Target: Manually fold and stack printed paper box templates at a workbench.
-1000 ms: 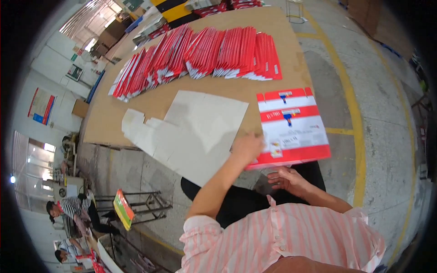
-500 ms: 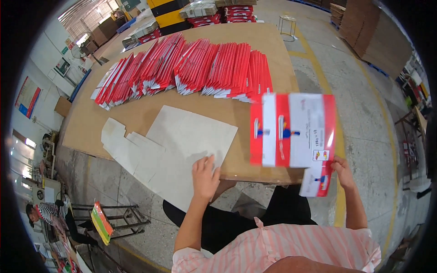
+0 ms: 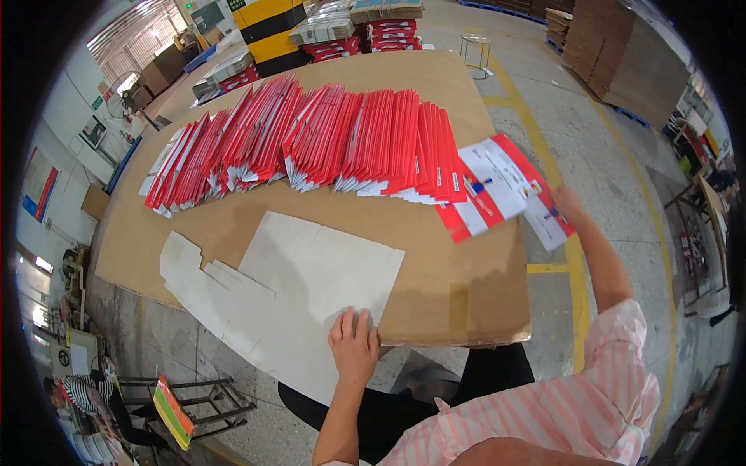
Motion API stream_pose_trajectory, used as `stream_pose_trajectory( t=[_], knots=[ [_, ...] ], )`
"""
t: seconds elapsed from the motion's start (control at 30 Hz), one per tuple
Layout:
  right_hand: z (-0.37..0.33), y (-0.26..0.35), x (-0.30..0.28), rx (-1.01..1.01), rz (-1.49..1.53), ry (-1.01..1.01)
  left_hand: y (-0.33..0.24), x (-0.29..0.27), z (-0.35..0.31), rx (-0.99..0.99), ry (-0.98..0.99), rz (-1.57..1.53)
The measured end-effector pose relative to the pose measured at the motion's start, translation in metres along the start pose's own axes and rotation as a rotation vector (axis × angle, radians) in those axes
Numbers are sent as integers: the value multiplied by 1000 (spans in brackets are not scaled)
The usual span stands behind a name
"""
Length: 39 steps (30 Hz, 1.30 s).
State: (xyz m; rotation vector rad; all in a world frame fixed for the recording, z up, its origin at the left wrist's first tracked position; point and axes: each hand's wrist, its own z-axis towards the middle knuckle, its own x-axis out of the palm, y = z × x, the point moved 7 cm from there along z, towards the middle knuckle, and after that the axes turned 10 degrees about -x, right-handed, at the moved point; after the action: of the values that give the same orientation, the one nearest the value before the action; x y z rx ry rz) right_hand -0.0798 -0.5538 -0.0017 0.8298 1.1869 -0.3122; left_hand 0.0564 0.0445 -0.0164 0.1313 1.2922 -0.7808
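My right hand (image 3: 569, 205) is closed on the edge of a flat red-and-white printed carton (image 3: 497, 180), out at the table's right side. The carton's far left end meets the right end of a long row of folded red cartons (image 3: 381, 140), packed standing on edge. My left hand (image 3: 354, 342) rests with fingers stretched out on flat cardboard blanks (image 3: 311, 264), pale grey side up. These blanks overlap, show cut flaps and slots, and hang over the near edge of the table toward my lap. Part of the right hand's fingers is hidden behind the carton.
The brown-covered table (image 3: 458, 291) ends just before my legs. Bundled stacks (image 3: 330, 31) of cartons and a yellow-and-black pillar (image 3: 268, 35) stand beyond it. A small stool (image 3: 475, 56) and a tall cardboard stack (image 3: 622, 58) are at the right. Another person (image 3: 93, 392) sits far left.
My right hand has carried the printed carton away from me, from the near right corner to the end of the red row. My left hand stays on the grey blanks. The view has shifted slightly.
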Motion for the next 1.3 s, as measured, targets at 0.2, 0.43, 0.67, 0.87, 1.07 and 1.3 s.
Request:
stream_pose_trajectory(
  t=[0.2,0.43,0.67,0.87,1.07,1.3],
  knots=[
    [85,68,58,3,-109,-67,-4,2,2,-35,44,2],
    [99,123,120,-43,112,103,-11,3,7,-16,53,4],
    [98,199,136,-164,50,-1,-9,-1,6,-2,67,-8],
    [51,187,111,-277,177,35,3,-47,-39,46,211,-174],
    [-103,237,91,-577,673,84,51,-61,-93,-85,351,223],
    [-276,294,33,-742,731,224,23,-182,-24,-52,200,81]
  ],
)
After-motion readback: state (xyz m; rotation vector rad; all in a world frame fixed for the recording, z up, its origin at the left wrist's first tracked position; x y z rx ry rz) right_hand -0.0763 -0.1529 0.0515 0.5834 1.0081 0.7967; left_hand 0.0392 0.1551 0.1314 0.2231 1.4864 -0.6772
